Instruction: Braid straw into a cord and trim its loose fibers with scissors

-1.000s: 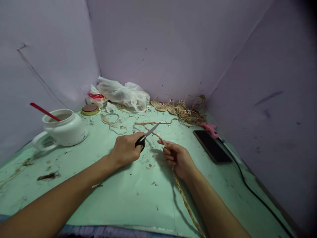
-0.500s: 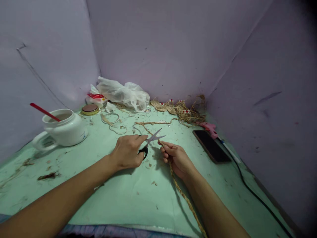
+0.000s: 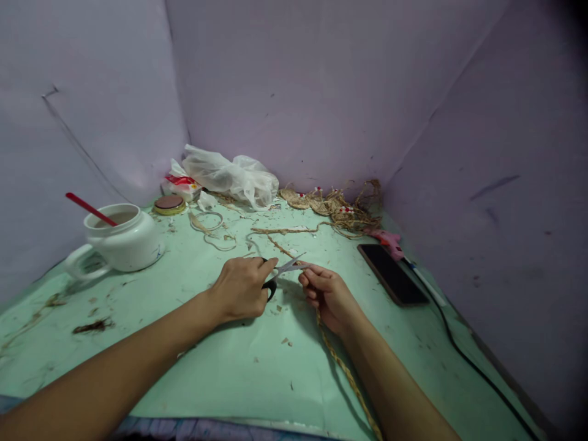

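Observation:
My left hand (image 3: pixel 243 286) is closed round the black handles of a pair of scissors (image 3: pixel 289 266), whose blades are slightly parted and point toward my right hand. Pinched in the fingers of my right hand (image 3: pixel 327 293) is a braided straw-coloured rope (image 3: pixel 342 365), which hangs down along my right forearm to the bottom edge. The blades lie at the rope just beyond my right fingertips. A thinner stretch of twine (image 3: pixel 281 245) runs from there to the back left. Whether the rope is cut through is too small to tell.
A white mug (image 3: pixel 130 242) with a red stick stands at the left. Behind are a round tin (image 3: pixel 169 205), a white plastic bag (image 3: pixel 232 177) and woven twine pieces (image 3: pixel 337 208). A phone (image 3: pixel 390 274) and pink glue gun (image 3: pixel 389 241) with a cord lie right.
The scissors' blades have closed partway and moved slightly down and right, nearer my right fingertips. My left hand has shifted a little the same way.

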Tool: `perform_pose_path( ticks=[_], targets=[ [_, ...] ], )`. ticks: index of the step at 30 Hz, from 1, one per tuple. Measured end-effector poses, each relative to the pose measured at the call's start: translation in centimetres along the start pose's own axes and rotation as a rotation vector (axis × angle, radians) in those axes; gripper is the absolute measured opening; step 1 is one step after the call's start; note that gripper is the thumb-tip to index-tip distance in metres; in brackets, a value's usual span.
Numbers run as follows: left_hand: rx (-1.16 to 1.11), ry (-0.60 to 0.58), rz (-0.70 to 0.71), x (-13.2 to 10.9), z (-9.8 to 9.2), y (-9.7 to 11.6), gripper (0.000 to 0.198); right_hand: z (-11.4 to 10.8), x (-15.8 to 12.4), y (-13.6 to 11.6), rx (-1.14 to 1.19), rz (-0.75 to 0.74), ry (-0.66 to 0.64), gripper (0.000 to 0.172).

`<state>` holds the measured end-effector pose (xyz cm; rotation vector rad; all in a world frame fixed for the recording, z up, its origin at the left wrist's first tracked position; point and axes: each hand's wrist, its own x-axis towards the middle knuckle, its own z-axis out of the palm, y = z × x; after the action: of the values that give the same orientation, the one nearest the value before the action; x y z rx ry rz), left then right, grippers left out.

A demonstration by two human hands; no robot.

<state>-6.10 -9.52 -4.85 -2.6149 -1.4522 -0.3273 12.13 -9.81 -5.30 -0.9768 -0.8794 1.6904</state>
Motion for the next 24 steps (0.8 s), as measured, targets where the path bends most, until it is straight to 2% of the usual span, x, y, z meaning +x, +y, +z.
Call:
perform_pose_path(
  ticks=[4,7,11,16,20,24],
  targets=[
    [-0.009,-0.007,-0.029,0.12,0.13,-0.25,0.049,0.14,-0.15,-0.05,-0.021,-0.009,0.020,0.015],
    [-0.015,0.026,-0.167,0.33,0.09,-0.59,0.045,0.14,-0.11,0.00,0.010,-0.001,0.035,0.021],
    [-0.054,0.068,-0.302,0.62,-0.12,-0.95,0.038,0.06,0.20,0.07,0.068,0.030,0.080,0.018],
    [-0.161,0.089,-0.255,0.49,-0.22,-0.72,0.039,0.15,0.38,-0.15,0.127,0.096,0.117,0.020],
    [-0.186,0.104,-0.213,0.30,-0.24,-0.36,0.047,0.21,0.35,-0.28,0.157,0.112,0.085,0.024],
    [-0.209,0.126,-0.249,0.38,-0.08,-0.28,0.045,0.25,0.30,-0.26,0.174,0.149,0.034,0.028]
  ],
)
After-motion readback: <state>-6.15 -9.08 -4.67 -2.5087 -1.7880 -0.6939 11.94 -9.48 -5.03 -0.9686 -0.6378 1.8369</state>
